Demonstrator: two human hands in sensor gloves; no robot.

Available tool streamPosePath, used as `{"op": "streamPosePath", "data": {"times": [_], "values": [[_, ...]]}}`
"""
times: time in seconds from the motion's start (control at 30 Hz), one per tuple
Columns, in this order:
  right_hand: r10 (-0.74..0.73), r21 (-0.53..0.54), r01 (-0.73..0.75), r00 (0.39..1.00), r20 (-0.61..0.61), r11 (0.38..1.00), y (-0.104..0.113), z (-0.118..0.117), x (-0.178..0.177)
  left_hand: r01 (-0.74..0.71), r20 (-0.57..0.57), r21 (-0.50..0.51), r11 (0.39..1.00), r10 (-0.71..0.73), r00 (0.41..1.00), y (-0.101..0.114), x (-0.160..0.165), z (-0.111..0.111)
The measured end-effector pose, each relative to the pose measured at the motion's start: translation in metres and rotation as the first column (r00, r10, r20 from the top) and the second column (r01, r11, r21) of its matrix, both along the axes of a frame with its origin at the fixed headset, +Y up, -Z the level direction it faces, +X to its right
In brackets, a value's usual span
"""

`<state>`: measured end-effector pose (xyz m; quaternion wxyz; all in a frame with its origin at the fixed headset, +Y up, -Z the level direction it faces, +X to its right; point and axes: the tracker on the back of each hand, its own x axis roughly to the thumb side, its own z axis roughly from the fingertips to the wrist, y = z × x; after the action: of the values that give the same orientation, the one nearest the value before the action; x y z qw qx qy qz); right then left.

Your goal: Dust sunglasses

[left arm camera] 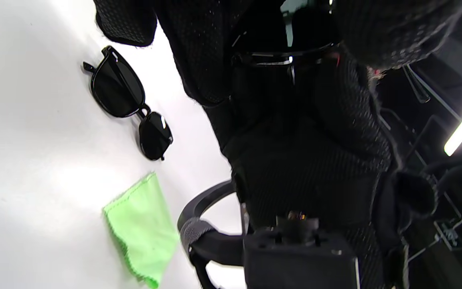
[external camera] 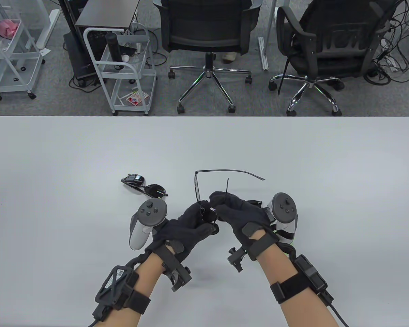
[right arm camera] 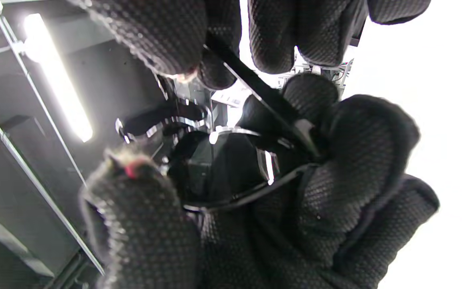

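A thin-framed pair of sunglasses (external camera: 197, 185) is held above the table by both hands, one temple arm sticking out to the right. My left hand (external camera: 201, 213) grips the frame from below. My right hand (external camera: 221, 201) pinches it from the right. In the right wrist view a dark lens (right arm camera: 223, 168) sits between the gloved fingers (right arm camera: 359, 160), and a black temple arm (right arm camera: 255, 92) runs under the fingertips. In the left wrist view the frame (left arm camera: 283, 60) crosses the gloves. A green cloth (left arm camera: 142, 228) lies flat on the table, with no hand on it.
A second, aviator-style pair of sunglasses (external camera: 145, 185) lies on the white table (external camera: 88, 153) left of my hands. A third, black square pair (left arm camera: 126, 100) lies beside the green cloth. Office chairs (external camera: 208, 37) and carts stand beyond the far edge.
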<state>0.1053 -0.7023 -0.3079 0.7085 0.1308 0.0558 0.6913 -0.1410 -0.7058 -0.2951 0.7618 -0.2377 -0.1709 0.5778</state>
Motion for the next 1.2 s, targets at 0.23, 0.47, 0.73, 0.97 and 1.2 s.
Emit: {"op": "streamPosePath", "data": {"times": [0.23, 0.47, 0.73, 0.97, 1.2], "values": [[-0.035, -0.026, 0.035, 0.999, -0.013, 0.999, -0.004, -0.002, 0.003, -0.152, -0.117, -0.054, 0.987, 0.145, 0.982, -0.001, -0.020, -0.007], [-0.056, -0.050, 0.055, 0.998, -0.021, 0.997, -0.004, -0.001, 0.000, -0.156, -0.123, -0.042, 0.987, 0.150, 0.981, 0.001, -0.023, -0.008], [0.197, -0.105, -0.195, 0.980, 0.010, 0.975, 0.000, -0.002, 0.009, -0.002, -0.216, 0.031, 1.000, 0.008, 0.976, 0.005, -0.032, -0.007], [0.811, 0.022, -0.811, 0.585, 0.017, 0.584, 0.020, -0.003, 0.030, 0.204, -0.292, 0.105, 0.973, -0.166, 0.942, 0.009, -0.037, -0.008], [0.998, -0.022, -0.999, -0.044, -0.048, -0.045, -0.016, -0.001, 0.055, 0.312, -0.295, 0.147, 0.939, -0.260, 0.920, 0.011, -0.029, -0.003]]}}
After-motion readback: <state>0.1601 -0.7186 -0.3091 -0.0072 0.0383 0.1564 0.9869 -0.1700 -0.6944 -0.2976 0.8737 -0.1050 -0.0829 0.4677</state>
